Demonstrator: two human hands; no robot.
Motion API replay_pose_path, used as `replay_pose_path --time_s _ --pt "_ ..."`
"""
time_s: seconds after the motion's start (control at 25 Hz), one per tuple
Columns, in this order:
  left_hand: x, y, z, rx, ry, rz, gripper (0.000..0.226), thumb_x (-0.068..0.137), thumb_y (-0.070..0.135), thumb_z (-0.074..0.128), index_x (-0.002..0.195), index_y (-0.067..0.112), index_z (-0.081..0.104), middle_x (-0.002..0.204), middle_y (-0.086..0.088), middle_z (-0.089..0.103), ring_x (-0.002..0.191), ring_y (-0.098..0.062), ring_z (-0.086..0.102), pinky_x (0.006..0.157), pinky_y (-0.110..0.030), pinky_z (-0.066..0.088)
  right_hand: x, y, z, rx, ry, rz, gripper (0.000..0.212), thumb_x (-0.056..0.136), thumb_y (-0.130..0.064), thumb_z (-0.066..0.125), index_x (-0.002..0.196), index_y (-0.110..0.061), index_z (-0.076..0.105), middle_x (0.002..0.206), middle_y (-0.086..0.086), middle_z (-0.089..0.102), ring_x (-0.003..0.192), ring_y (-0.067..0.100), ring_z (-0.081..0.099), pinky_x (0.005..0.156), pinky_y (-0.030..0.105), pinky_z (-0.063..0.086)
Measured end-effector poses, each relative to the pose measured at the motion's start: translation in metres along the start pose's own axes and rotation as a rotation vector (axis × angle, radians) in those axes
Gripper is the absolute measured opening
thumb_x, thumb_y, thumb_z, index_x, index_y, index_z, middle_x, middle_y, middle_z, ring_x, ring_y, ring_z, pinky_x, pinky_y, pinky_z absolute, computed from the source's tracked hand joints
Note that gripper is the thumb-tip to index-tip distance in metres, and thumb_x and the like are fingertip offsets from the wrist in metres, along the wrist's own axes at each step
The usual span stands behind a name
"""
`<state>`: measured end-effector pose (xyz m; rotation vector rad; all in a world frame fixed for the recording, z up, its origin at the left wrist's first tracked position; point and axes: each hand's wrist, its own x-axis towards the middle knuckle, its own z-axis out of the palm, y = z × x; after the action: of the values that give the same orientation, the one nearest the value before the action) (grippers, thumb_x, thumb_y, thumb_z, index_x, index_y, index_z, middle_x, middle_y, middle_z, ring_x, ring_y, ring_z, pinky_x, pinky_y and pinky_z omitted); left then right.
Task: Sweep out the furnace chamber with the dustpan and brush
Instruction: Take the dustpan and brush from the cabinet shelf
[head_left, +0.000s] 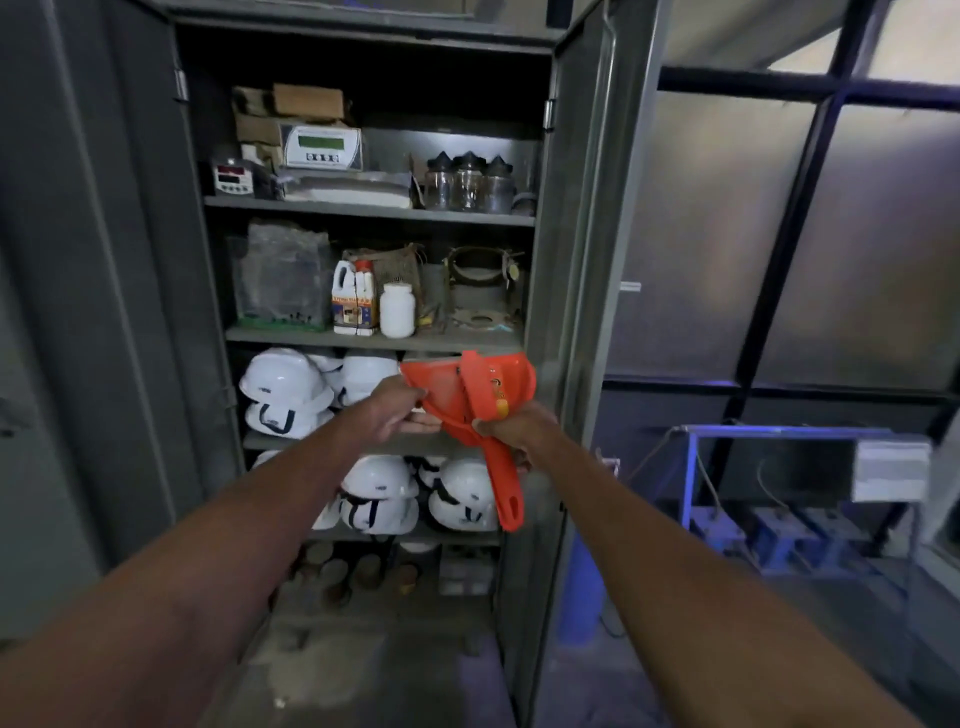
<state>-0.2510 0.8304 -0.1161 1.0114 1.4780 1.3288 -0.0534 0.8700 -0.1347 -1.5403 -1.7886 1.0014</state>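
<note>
this looks like the fetching step: the person stands at an open metal cabinet (363, 47) with the sweeping tools in hand, and no furnace chamber is in view. starting at nine o'clock of the tools, the left hand (397, 410) has its fingers pinched together on the lower left edge of the orange dustpan (441, 387), just in front of the shelf of white hard hats (285, 382). the pan sits tilted, its wide mouth toward twelve o'clock, between the two hands. an orange brush (485, 387) appears to be clipped along the pan, though the blur makes the join hard to read. at five o'clock of the pan, the right hand (511, 428) is clamped around the handles, whose tail (506, 499) points down toward six o'clock. the next move, as i judge it, calls for pulling brush and pan apart, one in each hand, then carrying them to the furnace.
</note>
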Motion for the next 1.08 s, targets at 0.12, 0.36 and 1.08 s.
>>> replay_pose_path --time_s 0.12,0.36,1.08 --pt "-0.068 -0.021 -0.019 -0.003 -0.009 -0.047 0.032 0.106 0.002 0.046 0.138 0.000 0.051 0.114 -0.024 0.069 0.089 -0.034 0.072 0.073 -0.042 0.063 -0.073 0.005 0.013 0.032 0.025 0.047 0.054 0.063 -0.041 0.094 0.106 -0.020 0.068 0.102 0.005 0.075 0.087 0.024 0.074 0.080 0.046 0.064" --pt "-0.202 -0.075 -0.063 0.024 -0.004 -0.048 0.029 0.102 -0.001 0.054 0.131 -0.004 0.054 0.116 -0.028 0.069 0.080 -0.034 0.070 0.087 -0.046 0.058 -0.220 0.025 0.071 0.093 0.030 0.130 0.047 0.062 -0.042 0.094 0.092 -0.021 0.066 0.092 0.005 0.074 0.081 0.023 0.072 0.082 0.045 0.063" --pt "-0.555 -0.373 -0.261 0.012 0.143 -0.323 0.049 0.093 -0.021 0.057 0.137 -0.002 0.050 0.128 -0.029 0.061 0.074 -0.014 0.069 0.074 -0.034 0.061 -0.596 0.160 0.383 0.036 -0.277 0.352 0.042 0.072 -0.036 0.086 0.107 -0.018 0.072 0.103 0.011 0.078 0.084 0.029 0.078 0.071 0.050 0.065"
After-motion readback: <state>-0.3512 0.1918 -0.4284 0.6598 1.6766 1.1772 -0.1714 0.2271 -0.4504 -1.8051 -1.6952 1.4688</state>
